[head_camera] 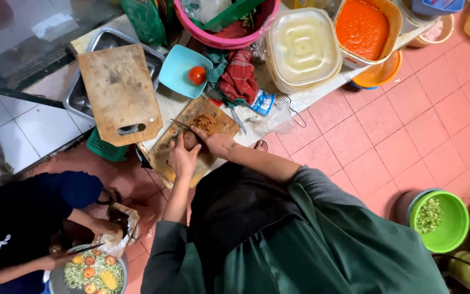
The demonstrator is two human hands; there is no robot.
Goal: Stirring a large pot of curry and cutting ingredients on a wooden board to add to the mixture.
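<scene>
Left hand (182, 159) grasping brown block (190, 140) on cutting board (171, 147), right hand (217, 142) clenched beside block, holding knife (181, 123), red tomato (197, 75) in blue dish (178, 68) beyond board, blue packet (263, 102) right of board.

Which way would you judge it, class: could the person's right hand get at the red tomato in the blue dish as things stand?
Probably yes. The right hand rests on the cutting board, and the tomato lies uncovered in the blue dish just beyond it, with only bare counter between.

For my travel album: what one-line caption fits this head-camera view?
Left hand steadies a brown block on a wooden cutting board while the right hand shaves it.
</scene>
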